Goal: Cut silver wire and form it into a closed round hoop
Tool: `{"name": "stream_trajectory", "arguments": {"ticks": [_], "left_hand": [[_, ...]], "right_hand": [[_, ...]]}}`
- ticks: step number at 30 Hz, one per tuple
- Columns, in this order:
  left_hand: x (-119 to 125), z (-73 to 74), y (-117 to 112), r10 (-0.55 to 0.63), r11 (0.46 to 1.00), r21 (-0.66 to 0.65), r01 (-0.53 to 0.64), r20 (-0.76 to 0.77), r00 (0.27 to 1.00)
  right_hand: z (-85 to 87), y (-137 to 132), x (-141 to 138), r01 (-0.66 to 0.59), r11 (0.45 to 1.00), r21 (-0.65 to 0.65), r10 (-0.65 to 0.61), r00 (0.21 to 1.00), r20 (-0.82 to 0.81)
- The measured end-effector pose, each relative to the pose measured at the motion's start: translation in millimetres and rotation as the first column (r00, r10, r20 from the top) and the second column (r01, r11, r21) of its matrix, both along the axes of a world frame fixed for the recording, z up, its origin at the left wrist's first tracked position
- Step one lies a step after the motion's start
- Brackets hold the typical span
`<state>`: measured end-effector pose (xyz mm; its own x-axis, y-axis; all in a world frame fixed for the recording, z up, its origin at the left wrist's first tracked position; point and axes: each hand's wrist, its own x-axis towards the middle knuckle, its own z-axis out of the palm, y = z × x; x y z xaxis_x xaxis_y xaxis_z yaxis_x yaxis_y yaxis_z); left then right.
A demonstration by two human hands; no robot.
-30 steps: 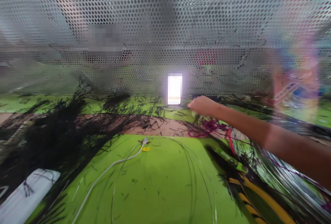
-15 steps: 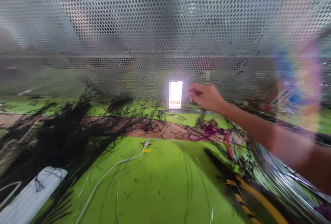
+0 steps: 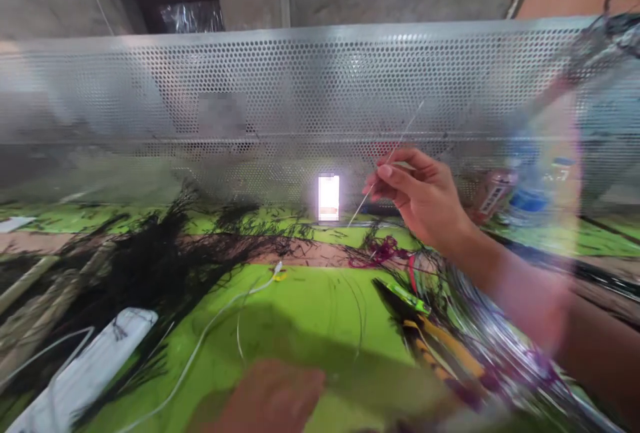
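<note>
My right hand is raised over the back of the green work surface. Its thumb and fingers are pinched on a thin, pale, straight wire, which slants from upper right to lower left. At the bottom edge my left hand is blurred and partly cut off, so its fingers cannot be made out. Between the hands lie loose black strands and a white cable with a yellow tag. Pliers with yellow-and-black handles rest below my right forearm, beside a green-handled tool.
A perforated metal panel stands across the back, with a bright phone screen before it. Black strands heap at left near a white power strip. Wire bundles, purple thread, a can and a bottle are at right.
My right hand has shifted right and turned, and the pale wire now shows in its fingers. My left hand has come into view at the bottom. The view has tilted up.
</note>
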<state>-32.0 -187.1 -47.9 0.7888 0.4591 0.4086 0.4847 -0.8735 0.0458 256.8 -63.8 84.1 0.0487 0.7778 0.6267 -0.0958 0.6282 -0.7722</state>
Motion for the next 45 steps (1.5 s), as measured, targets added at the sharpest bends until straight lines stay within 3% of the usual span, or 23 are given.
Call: {"name": "stream_trajectory", "arguments": {"ticks": [2, 4, 8, 13, 19, 23, 31, 36, 45], "left_hand": [[3, 5.7, -1, 0.082, 0.994, -0.076, -0.078, 0.041, 0.996], [6, 21.2, -2, 0.162, 0.977, -0.158, -0.146, 0.093, 0.982], [18, 67.1, -3, 0.123, 0.931, -0.357, -0.079, 0.102, 0.987], [39, 109.9, -16, 0.148, 0.958, -0.262, -0.113, 0.117, 0.982], [59, 137.4, -22, 0.078, 0.986, -0.159, -0.046, 0.201, 0.977], [64, 142.5, -20, 0.09, 0.983, -0.176, -0.053, 0.209, 0.974], [65, 138.7, -18, 0.106, 0.967, -0.252, -0.047, 0.226, 0.968], [62, 137.2, -13, 0.123, 0.931, -0.363, -0.045, 0.194, 0.973], [58, 138.3, -11, 0.164, 0.863, -0.502, -0.048, 0.19, 0.968]], "right_hand": [[-9.7, -22, -4, -0.026, 0.999, -0.02, 0.026, 1.0, 0.005], [-20.1, -46, -9, -0.065, 0.998, -0.021, 0.066, 0.997, 0.032], [-30.7, -99, -20, -0.136, 0.99, -0.025, 0.138, 0.984, 0.11], [-23.1, -145, -31, -0.078, 0.997, 0.008, 0.075, 0.98, 0.185], [-9.3, -159, -32, -0.063, 0.997, -0.053, 0.071, 0.985, 0.158], [-9.1, -153, -28, -0.076, 0.991, -0.108, 0.091, 0.987, 0.132], [-11.7, -146, -28, -0.048, 0.982, -0.181, 0.082, 0.979, 0.187], [-10.5, -142, -19, -0.042, 0.982, -0.185, 0.077, 0.979, 0.188], [-12.3, -140, -21, -0.141, 0.951, -0.274, 0.199, 0.96, 0.197]]}}
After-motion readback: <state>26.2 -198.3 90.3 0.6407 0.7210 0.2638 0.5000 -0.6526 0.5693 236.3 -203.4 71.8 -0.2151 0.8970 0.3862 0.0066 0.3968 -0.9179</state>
